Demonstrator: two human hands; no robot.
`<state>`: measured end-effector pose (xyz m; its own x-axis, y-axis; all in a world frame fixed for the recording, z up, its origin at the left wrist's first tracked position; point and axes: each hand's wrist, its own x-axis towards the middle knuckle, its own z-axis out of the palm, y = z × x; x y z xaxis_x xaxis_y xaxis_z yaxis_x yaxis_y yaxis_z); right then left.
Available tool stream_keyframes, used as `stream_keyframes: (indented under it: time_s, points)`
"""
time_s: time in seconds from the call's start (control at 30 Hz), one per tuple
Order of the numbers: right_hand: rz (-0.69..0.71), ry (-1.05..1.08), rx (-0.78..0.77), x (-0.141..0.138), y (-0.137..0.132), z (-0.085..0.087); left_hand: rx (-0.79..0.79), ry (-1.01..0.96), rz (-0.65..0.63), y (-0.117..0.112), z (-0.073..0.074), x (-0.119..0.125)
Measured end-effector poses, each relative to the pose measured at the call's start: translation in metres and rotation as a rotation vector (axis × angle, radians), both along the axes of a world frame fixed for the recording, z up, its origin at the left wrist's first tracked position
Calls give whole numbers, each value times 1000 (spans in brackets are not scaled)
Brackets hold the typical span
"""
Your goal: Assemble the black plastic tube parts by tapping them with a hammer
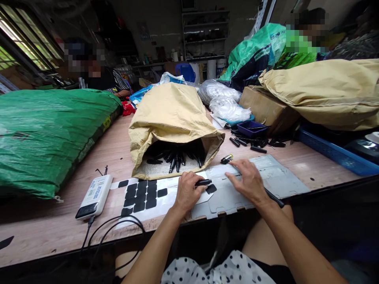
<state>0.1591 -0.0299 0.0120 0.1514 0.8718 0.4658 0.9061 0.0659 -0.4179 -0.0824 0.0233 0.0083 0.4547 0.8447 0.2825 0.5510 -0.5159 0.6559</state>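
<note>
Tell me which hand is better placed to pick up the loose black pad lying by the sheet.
Right. The right hand rests flat and empty beside the black pad, while the left hand already grips a black part.

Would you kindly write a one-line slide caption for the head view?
Left hand grips a black pen-like part beside black pads; right hand flat on grey sheet.

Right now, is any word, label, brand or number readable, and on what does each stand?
No text can be read for certain.
White power bank: blue label print, too small.
Left green sack: yellow strip on its edge, blurred.
Far green bag: pale lettering, blurred.
Wall poster: too dark.
</note>
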Motion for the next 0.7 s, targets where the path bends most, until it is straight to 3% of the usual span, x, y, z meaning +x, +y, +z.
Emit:
stream_keyframes:
  time_s: [0.07, 0.1, 0.2, 0.33, 0.43, 0.53, 0.7]
  points:
    - [-251, -105, -142, 14, 1, 0, -43, 39, 28, 0, -2, -3]
    - [-304, -139, -232, 20, 1, -1, -59, 46, 35, 1, -3, -4]
    - [-284, -160, -387, 29, 0, -2, -85, 36, 43, 1, -4, -5]
    - [-269, -63, -219, 18, -12, 4, -102, 7, 40, 2, -4, -5]
    - [-83, 129, -36, -5, -26, 10, -91, 10, 41, 3, -6, -5]
    - [115, 227, -1, -30, -41, 15, -86, 19, 47, 3, -7, -5]
    - [156, 174, 64, -55, -60, 8, -70, 1, 43, 2, -9, -5]
